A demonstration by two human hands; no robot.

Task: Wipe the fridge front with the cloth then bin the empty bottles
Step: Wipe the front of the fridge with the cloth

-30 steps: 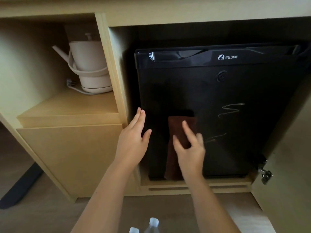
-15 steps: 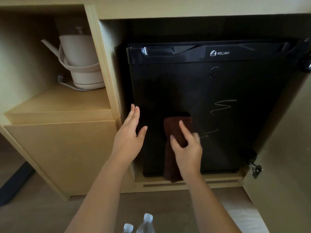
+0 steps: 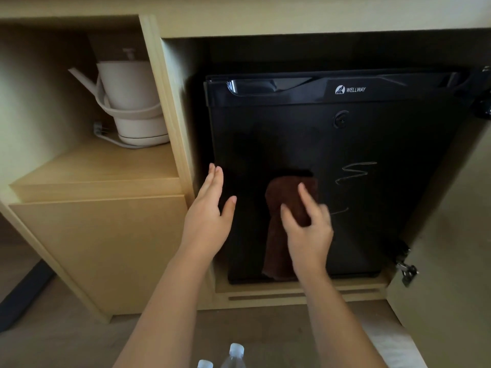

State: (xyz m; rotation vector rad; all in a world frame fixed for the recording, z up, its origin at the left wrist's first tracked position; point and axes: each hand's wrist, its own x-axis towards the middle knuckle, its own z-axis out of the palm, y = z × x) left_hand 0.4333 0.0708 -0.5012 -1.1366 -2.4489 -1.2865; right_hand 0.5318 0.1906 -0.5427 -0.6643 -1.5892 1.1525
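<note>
While your right hand (image 3: 309, 235) presses the brown cloth (image 3: 277, 251) against the black fridge (image 3: 345, 144), its forefinger and thumb lie spread and fairly straight over the fabric – a flat, pressing hand rather than a fist. The outer fingers are blurred, so their lie is unclear. Your right forearm rises from the bottom of the frame, angled slightly left. The cloth sits in the lower middle of the door, its upper part bunched under your fingers and the rest hanging down nearly to the door's bottom edge.

Your left hand (image 3: 210, 219) is open, fingers straight and together, thumb out to the right, holding nothing. Its fingertips lie at the door's left edge, beside the wooden partition (image 3: 170, 115); whether they touch the fridge cannot be told.

Just right of the cloth, pale scribbled marks (image 3: 356, 172) show on the door, with bare black surface above them up to the round lock (image 3: 341, 119) and the logo strip. A narrow dark gap separates the fridge from the partition on the left. On the right of the frame the cupboard door (image 3: 451, 274) stands open, its hinge (image 3: 405, 269) near the fridge's lower right corner.

Two capped clear bottles (image 3: 235, 354) stand at the bottom edge, between your forearms – well apart from the cloth. A pale kettle (image 3: 132, 102) stands on the shelf (image 3: 98, 166) at upper left.
</note>
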